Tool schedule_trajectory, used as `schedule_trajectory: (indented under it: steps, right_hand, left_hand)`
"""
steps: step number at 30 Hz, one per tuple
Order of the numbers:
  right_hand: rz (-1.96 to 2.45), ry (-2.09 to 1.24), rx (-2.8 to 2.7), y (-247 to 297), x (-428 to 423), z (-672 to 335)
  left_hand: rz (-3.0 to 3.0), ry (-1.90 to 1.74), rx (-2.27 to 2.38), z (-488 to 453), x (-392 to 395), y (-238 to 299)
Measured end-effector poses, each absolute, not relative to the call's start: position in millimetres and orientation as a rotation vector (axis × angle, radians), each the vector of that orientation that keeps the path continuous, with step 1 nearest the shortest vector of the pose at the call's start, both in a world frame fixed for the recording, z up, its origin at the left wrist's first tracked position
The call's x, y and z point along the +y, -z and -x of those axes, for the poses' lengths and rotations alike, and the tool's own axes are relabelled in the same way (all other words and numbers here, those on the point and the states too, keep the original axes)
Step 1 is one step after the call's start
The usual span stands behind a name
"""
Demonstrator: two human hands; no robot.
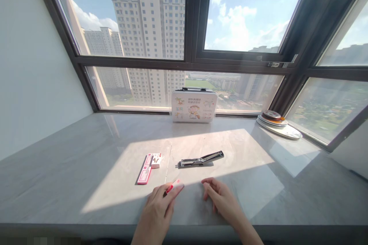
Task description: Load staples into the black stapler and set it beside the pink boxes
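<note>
In the head view, my left hand [156, 204] is closed around a small red-and-white box [173, 187], its fingers covering much of it. My right hand [220, 197] hovers over the near part of the counter, fingers loosely bent and apart, with nothing visible in them. Beyond both hands lies a black stapler [199, 160], its upper arm swung open toward the right. To its left is a flat pink-and-white pack [144, 174]. A small white box [156, 160] with a printed picture of staples stands against that pack's right side.
A white case [194, 107] with cartoon prints and a black handle stands upright by the window. Stacked plates or trays [277, 122] sit in the far right corner. The marble-look counter [71, 172] ends at a front edge below my wrists.
</note>
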State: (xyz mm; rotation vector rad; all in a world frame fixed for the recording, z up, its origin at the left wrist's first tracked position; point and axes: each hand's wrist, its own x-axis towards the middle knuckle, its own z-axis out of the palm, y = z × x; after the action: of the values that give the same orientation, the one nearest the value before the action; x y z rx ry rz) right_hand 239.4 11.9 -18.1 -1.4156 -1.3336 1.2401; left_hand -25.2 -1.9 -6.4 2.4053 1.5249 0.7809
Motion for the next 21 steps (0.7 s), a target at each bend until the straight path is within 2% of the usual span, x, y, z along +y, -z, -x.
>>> schedule_trajectory:
  steps: [4,15,18,21]
  right_hand:
    - [1.460,-1.305,-1.528,4.2,31.3,-217.4]
    - [1.694,-1.073,-1.526,2.7,52.1,-270.4]
    - [1.761,-0.848,-1.604,-8.1,50.1,-271.0]
    - [1.702,-0.631,-1.936,-26.1,53.8,-255.0]
  left_hand:
    - [-2.255,-0.776,1.271,0.1,13.7,-10.9]
    - [-2.057,-0.884,1.269,-6.9,45.6,-11.3]
    - [-2.045,-0.875,1.271,-5.9,44.8,-10.4]
    - [-2.050,-0.856,1.256,-5.4,45.4,-10.9]
